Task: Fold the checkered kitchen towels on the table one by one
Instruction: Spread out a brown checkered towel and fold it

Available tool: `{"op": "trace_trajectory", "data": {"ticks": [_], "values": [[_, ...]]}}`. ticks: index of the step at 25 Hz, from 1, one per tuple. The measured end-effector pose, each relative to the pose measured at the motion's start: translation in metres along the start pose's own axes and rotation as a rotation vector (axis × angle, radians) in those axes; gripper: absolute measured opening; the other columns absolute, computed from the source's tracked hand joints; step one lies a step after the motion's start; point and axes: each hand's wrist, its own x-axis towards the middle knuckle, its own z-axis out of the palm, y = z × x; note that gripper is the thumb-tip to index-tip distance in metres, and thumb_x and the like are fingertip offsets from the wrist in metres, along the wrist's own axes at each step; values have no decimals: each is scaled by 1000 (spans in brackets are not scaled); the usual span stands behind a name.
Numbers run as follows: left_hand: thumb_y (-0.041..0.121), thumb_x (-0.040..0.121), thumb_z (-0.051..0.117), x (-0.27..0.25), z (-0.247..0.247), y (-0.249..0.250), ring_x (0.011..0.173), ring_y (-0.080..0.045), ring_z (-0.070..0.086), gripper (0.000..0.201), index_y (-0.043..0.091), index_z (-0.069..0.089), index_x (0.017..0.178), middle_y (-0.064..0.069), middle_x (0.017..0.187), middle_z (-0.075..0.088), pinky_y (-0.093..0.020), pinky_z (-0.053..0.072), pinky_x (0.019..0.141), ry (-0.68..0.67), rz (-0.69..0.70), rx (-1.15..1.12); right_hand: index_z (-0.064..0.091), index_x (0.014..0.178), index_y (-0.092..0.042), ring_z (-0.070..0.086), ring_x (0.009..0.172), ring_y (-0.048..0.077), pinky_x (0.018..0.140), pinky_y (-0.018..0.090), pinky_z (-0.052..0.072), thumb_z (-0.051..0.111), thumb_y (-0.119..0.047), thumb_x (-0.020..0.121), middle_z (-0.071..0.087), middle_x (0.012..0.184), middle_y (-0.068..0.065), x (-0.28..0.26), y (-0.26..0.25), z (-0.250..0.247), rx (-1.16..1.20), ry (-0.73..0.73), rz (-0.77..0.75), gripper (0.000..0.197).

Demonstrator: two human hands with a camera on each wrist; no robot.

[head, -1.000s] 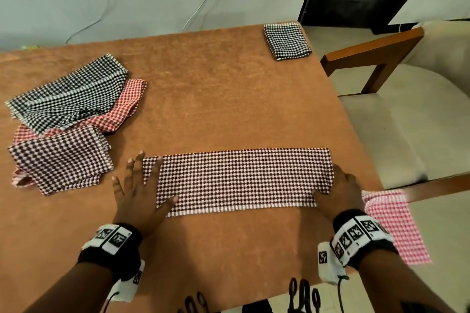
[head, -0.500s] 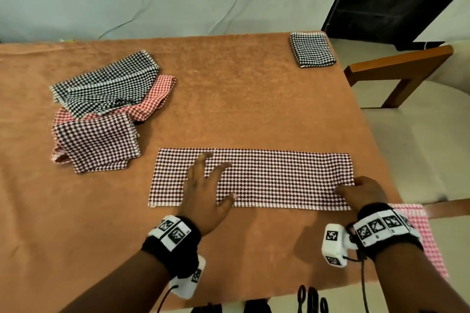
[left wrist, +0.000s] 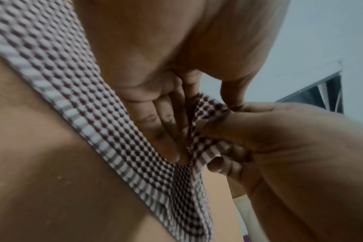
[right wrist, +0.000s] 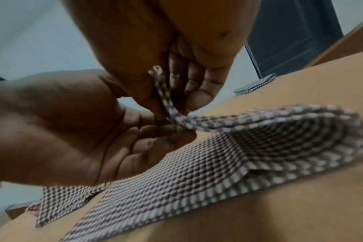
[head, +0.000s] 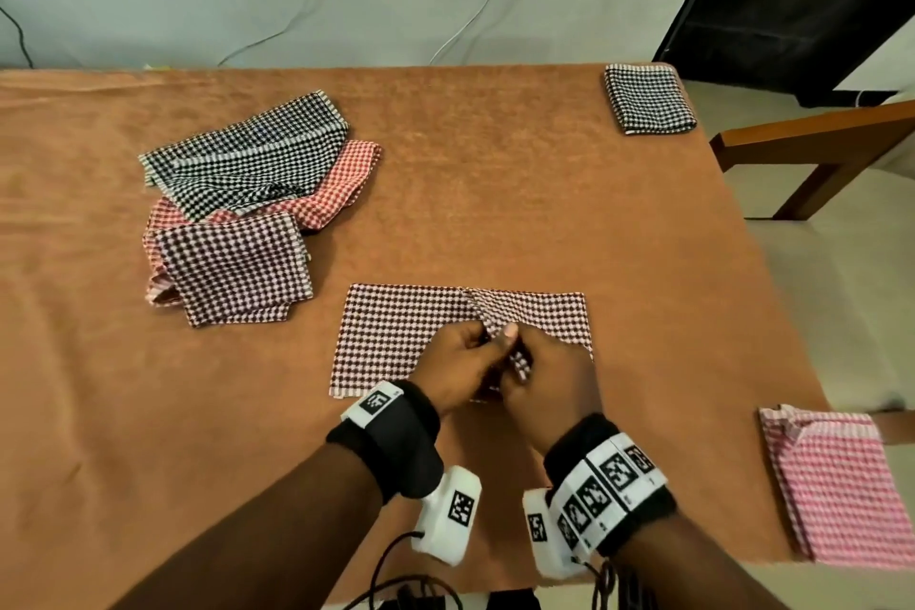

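A maroon-and-white checkered towel (head: 396,332) lies as a folded strip near the table's front edge. Its right end is lifted and looped back over the middle, as the right wrist view shows (right wrist: 280,124). My right hand (head: 512,347) pinches that end between thumb and fingers (right wrist: 193,85). My left hand (head: 482,342) meets it from the left, and its thumb and fingers (left wrist: 162,127) pinch the same end. The towel's left half (left wrist: 72,91) stays flat on the table.
Several unfolded checkered towels (head: 247,193) are piled at the left. A folded black-and-white towel (head: 648,99) sits at the far right corner, a folded pink one (head: 837,485) at the near right edge. A wooden chair (head: 817,139) stands right of the brown-covered table (head: 495,188).
My right hand has carried the towel's right end leftward over the strip. My left hand has left its flat rest on the cloth and taken hold of that end.
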Motion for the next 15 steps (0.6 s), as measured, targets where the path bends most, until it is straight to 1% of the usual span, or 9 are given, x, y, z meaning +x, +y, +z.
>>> {"op": "trace_trajectory", "data": {"ticks": [2, 4, 5, 6, 8, 10, 11, 13, 15], "values": [[26, 99, 58, 1, -23, 0, 57, -16, 60, 27, 12, 58, 77, -6, 67, 63, -24, 50, 49, 45, -68, -59, 71, 105, -19, 67, 77, 23, 68, 30, 52, 68, -17, 75, 74, 88, 2, 4, -12, 18, 20, -36, -21, 31], [22, 99, 58, 2, -47, -2, 68, -23, 62, 15, 8, 64, 98, -13, 85, 65, -29, 54, 57, 92, -90, -36, 71, 112, -21, 68, 82, 20, 75, 27, 52, 71, -14, 75, 75, 94, 1, 6, -24, 32, 40, -58, -67, 38], [17, 99, 57, 4, -60, -5, 70, -23, 63, 19, 6, 64, 112, -12, 90, 68, -31, 54, 61, 126, -78, -9, 71, 113, -21, 68, 84, 18, 77, 25, 50, 72, -12, 75, 75, 95, 1, 6, -31, 39, 53, -69, -93, 39], [11, 98, 56, 7, -71, -5, 72, -22, 65, 23, 8, 63, 119, -11, 95, 71, -33, 56, 63, 157, -59, 17, 71, 112, -21, 68, 85, 17, 79, 23, 49, 72, -12, 75, 75, 96, 0, 6, -38, 48, 65, -81, -117, 39], [3, 96, 56, 12, -94, -3, 74, -20, 68, 28, 13, 62, 122, -9, 95, 73, -38, 59, 68, 206, -20, 70, 71, 110, -21, 67, 85, 15, 80, 24, 51, 71, -12, 76, 74, 96, 0, 7, -50, 66, 81, -107, -152, 35], [-3, 92, 60, 17, -117, -1, 75, -17, 71, 37, 11, 59, 126, -7, 90, 74, -37, 59, 70, 208, 15, 118, 71, 107, -19, 67, 84, 16, 80, 28, 53, 70, -11, 75, 73, 94, 1, 10, -59, 84, 98, -121, -166, 33], [-5, 90, 62, 20, -127, -1, 80, -17, 72, 42, 10, 59, 129, -7, 93, 74, -36, 59, 74, 207, 30, 168, 71, 105, -18, 66, 84, 17, 79, 27, 52, 70, -11, 75, 73, 93, 1, 12, -62, 91, 97, -126, -175, 31], [0, 86, 69, 24, -142, 0, 87, -18, 71, 45, 12, 60, 129, -5, 96, 74, -37, 59, 81, 242, 29, 315, 71, 102, -16, 65, 84, 19, 79, 27, 50, 69, -10, 76, 72, 93, 3, 14, -70, 103, 78, -163, -196, 27], [7, 83, 75, 26, -155, -2, 81, -18, 70, 38, 18, 63, 118, -2, 90, 71, -36, 61, 70, 289, 22, 453, 72, 98, -13, 65, 83, 23, 76, 30, 51, 66, -10, 77, 72, 92, 6, 16, -76, 114, 71, -201, -216, 22]]}}
